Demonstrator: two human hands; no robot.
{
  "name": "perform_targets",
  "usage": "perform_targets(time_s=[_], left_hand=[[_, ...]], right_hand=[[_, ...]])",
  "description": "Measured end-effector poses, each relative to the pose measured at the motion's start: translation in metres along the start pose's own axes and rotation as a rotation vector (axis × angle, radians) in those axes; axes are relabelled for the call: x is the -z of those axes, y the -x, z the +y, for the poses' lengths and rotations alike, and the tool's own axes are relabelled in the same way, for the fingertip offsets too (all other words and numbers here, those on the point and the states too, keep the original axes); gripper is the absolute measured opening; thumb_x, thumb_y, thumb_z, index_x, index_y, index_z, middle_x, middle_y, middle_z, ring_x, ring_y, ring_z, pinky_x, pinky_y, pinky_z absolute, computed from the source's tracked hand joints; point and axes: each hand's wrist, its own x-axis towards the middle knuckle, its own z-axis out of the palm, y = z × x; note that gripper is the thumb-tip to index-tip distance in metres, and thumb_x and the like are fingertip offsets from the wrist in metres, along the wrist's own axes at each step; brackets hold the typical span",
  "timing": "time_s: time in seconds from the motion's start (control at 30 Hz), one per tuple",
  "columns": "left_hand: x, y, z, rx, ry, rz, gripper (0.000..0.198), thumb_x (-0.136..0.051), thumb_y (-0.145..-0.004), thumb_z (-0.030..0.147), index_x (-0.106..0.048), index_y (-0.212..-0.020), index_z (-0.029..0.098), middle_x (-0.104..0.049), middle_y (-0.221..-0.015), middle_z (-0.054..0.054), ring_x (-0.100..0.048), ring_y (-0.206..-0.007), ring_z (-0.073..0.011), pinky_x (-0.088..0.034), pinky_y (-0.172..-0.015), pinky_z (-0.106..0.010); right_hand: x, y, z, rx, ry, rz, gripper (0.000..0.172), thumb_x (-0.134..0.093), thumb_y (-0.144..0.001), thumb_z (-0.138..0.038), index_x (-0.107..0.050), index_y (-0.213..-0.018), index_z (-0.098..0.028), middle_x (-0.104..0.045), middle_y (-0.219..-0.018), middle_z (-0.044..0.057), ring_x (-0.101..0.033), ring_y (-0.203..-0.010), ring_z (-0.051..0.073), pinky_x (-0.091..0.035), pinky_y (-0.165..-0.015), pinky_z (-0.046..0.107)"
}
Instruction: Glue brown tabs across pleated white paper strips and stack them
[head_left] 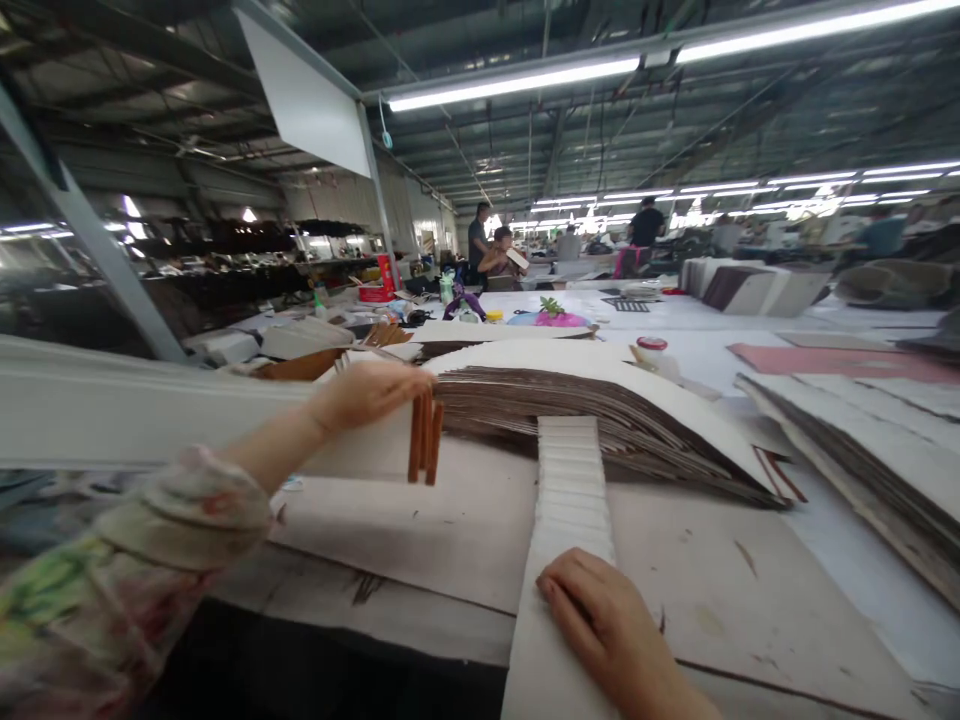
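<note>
1. White, narrow and ridged at its far end, the fanned strip stack (568,490) lies in front of the person; its long axis runs away from the body.
2. The right hand (607,615) is the nearer one, resting on the stack's near part with bent fingers; whether it grips or only presses, I cannot tell.
3. The left hand (367,397), well apart from the right, is clasped over the upper edge of long cream panels (367,455), close to their brown end strips (425,440); its thumb is hidden.
4. These panels run leftward, roughly crosswise to the strip stack.
5. Just beyond both hands, an arched pile of brown-edged sheets (585,400) bows upward above pale boards (712,560).
</note>
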Motion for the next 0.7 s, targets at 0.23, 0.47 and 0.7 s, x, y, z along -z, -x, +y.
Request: perform_targets(time_s=[0.23, 0.47, 0.7], left_hand=[[-0.122, 0.036, -0.028, -0.088, -0.029, -0.076, 0.031, -0.04, -0.087, 0.031, -0.056, -0.109, 0.016, -0.062, -0.099, -0.008, -0.056, -0.092, -0.0194, -0.044, -0.083, -0.032], [-0.117, 0.043, -0.029, -0.094, -0.029, 0.028, 0.026, -0.037, -0.087, 0.024, -0.059, -0.098, 0.016, -0.062, -0.092, -0.008, -0.054, -0.09, -0.0202, -0.043, -0.084, -0.036], [-0.124, 0.063, 0.087, -0.108, 0.35, 0.0, 0.023, -0.042, -0.085, 0.021, -0.055, -0.103, 0.018, -0.059, -0.098, -0.007, -0.053, -0.095, -0.018, -0.043, -0.087, -0.032]], right_hand=[[0.0, -0.003, 0.001, 0.073, 0.029, 0.066, 0.014, -0.04, -0.084, -0.013, -0.05, -0.076, -0.019, -0.056, -0.071, 0.002, -0.054, -0.067, 0.012, -0.04, -0.059, 0.022], [-0.004, -0.001, 0.008, 0.112, 0.044, 0.081, 0.014, -0.041, -0.082, -0.009, -0.051, -0.079, -0.019, -0.057, -0.07, 0.001, -0.055, -0.067, 0.011, -0.041, -0.059, 0.02], [0.001, 0.001, -0.001, 0.126, 0.045, 0.152, 0.016, -0.042, -0.081, -0.009, -0.055, -0.082, -0.019, -0.06, -0.071, 0.002, -0.057, -0.066, 0.011, -0.044, -0.06, 0.021]])
